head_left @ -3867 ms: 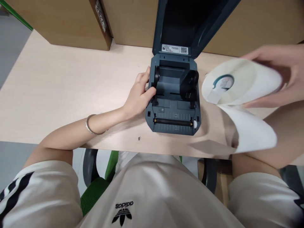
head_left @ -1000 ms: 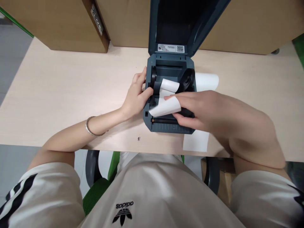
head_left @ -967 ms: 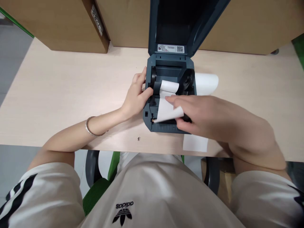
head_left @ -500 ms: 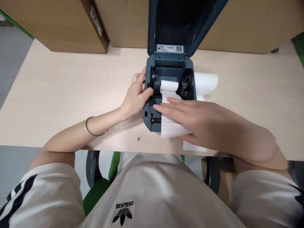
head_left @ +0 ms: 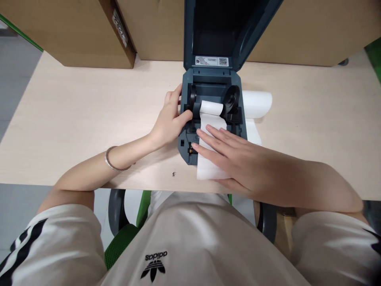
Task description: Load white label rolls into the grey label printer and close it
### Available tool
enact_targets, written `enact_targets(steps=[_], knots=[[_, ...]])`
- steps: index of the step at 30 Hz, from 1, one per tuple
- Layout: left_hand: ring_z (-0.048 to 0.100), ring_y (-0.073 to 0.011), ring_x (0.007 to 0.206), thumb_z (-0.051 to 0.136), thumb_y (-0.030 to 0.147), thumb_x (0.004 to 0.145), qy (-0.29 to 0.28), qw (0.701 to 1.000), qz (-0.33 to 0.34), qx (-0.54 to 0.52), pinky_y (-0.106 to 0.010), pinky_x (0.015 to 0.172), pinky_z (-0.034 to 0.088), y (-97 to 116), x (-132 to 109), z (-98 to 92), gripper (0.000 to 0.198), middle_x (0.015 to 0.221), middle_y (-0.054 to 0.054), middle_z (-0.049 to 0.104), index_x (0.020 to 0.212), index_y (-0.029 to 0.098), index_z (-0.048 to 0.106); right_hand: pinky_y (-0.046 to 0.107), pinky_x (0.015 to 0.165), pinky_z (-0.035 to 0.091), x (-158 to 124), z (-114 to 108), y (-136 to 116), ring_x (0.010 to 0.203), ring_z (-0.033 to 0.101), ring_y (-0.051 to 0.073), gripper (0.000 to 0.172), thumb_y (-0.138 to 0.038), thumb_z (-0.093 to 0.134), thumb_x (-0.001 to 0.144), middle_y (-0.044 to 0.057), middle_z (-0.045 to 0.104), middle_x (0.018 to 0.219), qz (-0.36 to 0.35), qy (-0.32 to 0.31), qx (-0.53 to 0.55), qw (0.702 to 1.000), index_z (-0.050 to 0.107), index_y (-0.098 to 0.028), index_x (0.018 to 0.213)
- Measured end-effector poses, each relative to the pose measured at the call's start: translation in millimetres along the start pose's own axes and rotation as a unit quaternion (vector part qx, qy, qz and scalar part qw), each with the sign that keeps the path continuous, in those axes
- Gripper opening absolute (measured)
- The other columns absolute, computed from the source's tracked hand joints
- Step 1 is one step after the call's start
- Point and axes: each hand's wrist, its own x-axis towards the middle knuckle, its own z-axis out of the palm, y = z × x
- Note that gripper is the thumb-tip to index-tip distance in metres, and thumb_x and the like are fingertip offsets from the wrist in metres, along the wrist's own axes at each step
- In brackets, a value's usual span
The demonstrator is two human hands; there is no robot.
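Observation:
A dark blue-grey label printer (head_left: 214, 77) stands on the table with its lid (head_left: 190, 47) raised. My left hand (head_left: 168, 121) grips its left wall, thumb over the rim and fingers along the outside. Between two black roll holders (head_left: 231, 99) inside sits a small white paper roll (head_left: 212, 107). From it a paper strip (head_left: 208, 171) runs forward over the printer's front edge. Lying flat on that strip, my right hand (head_left: 238, 161) has its fingers outstretched and slightly apart; its thumb is lower, near the front edge.
A larger white paper roll (head_left: 258, 104) lies right of the printer, a loose sheet end (head_left: 253, 132) beside it. Cardboard boxes (head_left: 89, 33) line the back of the table (head_left: 74, 119). A small dark bit (head_left: 174, 174) lies near the front edge.
My right hand has slid toward me and spread its fingers over the paper strip. The strip's free end has shifted slightly left and nearer. My left hand keeps its place on the printer.

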Motion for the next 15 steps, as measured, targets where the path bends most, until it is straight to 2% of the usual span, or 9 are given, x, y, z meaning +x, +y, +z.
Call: enact_targets(steps=[3,6,10,13,15], knots=[[0.059,-0.0438,0.167,0.083,0.036,0.096,-0.01,1.0,-0.015,-0.018,-0.064,0.149,0.048,5,1,-2.1,0.086,0.165,-0.011,0.071,0.179,0.039,0.058,0.059,0.161,0.036,-4,2,-1,0.197,0.023,0.033,0.07,-0.033,0.046,0.132,0.017,0.026,0.207,-0.02,0.0,0.004,1.0,0.037,-0.009,0.197],[0.053,-0.0452,0.172,0.085,0.033,0.09,-0.028,0.999,-0.023,-0.023,-0.067,0.154,0.042,14,3,-4.9,0.088,0.17,-0.009,0.071,0.175,0.039,0.061,0.053,0.162,0.032,-7,3,-5,0.197,0.021,0.031,0.068,-0.024,0.043,0.13,0.017,0.027,0.207,-0.031,0.005,0.007,0.999,0.04,-0.007,0.195],[0.044,-0.0468,0.18,0.086,0.033,0.088,-0.042,0.998,-0.036,-0.041,-0.073,0.157,0.033,25,6,-6.2,0.089,0.178,-0.007,0.069,0.174,0.04,0.061,0.053,0.162,0.034,-8,2,-10,0.196,0.026,0.033,0.064,-0.022,0.044,0.13,0.022,0.031,0.205,-0.051,0.006,0.002,0.999,0.046,-0.003,0.191],[0.045,-0.0452,0.179,0.088,0.035,0.089,-0.043,0.996,-0.047,-0.057,-0.074,0.157,0.033,26,6,-6.1,0.088,0.175,-0.006,0.07,0.173,0.044,0.062,0.054,0.16,0.038,-9,-1,-11,0.195,0.028,0.035,0.064,-0.011,0.048,0.125,0.026,0.032,0.203,-0.067,0.012,-0.007,0.998,0.05,-0.003,0.189],[0.046,-0.0444,0.178,0.089,0.035,0.089,-0.04,0.996,-0.055,-0.061,-0.076,0.156,0.034,25,6,-6.1,0.088,0.172,-0.006,0.07,0.172,0.046,0.062,0.054,0.159,0.04,-11,-1,-13,0.194,0.033,0.035,0.064,-0.004,0.046,0.121,0.024,0.036,0.202,-0.072,0.012,0.004,0.997,0.06,-0.005,0.184]])
